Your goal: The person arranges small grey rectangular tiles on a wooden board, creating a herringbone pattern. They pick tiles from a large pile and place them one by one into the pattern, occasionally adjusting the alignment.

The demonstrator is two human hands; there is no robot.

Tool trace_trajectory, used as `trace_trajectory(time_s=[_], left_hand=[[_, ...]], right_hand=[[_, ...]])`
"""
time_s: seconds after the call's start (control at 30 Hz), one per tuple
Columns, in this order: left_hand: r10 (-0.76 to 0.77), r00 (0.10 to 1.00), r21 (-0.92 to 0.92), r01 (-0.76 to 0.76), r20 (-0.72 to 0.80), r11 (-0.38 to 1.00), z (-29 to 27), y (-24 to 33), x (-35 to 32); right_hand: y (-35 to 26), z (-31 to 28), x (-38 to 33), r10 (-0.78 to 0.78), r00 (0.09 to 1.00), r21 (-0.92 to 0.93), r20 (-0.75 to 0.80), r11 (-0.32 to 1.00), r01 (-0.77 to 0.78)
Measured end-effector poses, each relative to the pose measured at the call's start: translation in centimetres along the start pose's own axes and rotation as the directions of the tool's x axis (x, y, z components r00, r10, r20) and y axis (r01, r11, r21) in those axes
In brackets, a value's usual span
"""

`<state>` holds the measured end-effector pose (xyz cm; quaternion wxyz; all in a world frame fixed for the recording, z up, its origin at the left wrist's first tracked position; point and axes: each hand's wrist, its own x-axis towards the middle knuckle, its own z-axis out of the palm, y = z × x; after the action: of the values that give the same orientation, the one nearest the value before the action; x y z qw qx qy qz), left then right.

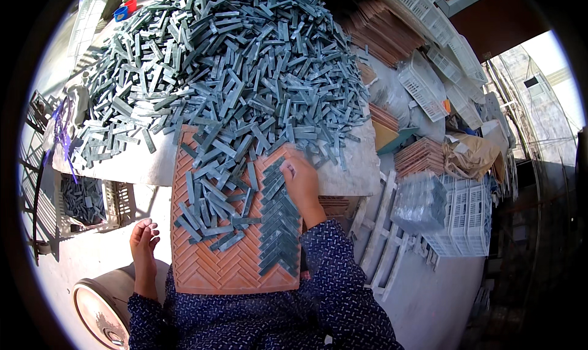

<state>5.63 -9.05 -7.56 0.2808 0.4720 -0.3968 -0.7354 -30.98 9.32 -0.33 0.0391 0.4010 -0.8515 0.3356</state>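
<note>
An orange ribbed mould tray with a herringbone pattern leans toward me, its near edge against my lap. Dark grey-green stone strips fill slots along its right side in zigzag rows. Loose strips lie jumbled over its upper and middle part. My right hand is closed at the top of the laid rows, its fingertips pinching at a strip there; the hand partly hides it. Off the tray's left edge, my left hand is raised with loosely curled fingers, and nothing shows in it.
A large heap of stone strips covers the pale table beyond the tray. White plastic crates and stacked orange trays stand right. At left are a crate of strips and a round metal drum. Small cups sit far left.
</note>
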Motion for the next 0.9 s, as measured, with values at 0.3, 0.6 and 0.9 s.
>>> trace_trajectory(time_s=[0.3, 0.6, 0.9], left_hand=[[0.021, 1.000, -0.009, -0.021, -0.002, 1.000, 0.0, 0.1, -0.3], [0.092, 0.996, 0.038, -0.091, -0.006, 0.995, 0.9, 2.6, -1.9], [0.386, 0.837, 0.491, -0.543, 0.389, 0.682, 6.5, 3.5, -6.9]], right_hand=[[-0.1, -0.9, 0.5, -0.157, 0.983, -0.084, -0.095, 0.985, 0.149], [-0.4, -2.5, -2.1, -0.270, 0.947, -0.052, 0.172, 0.958, 0.282], [-2.8, -3.2, -4.6, -0.193, 0.980, 0.124, 0.056, 0.975, 0.185]])
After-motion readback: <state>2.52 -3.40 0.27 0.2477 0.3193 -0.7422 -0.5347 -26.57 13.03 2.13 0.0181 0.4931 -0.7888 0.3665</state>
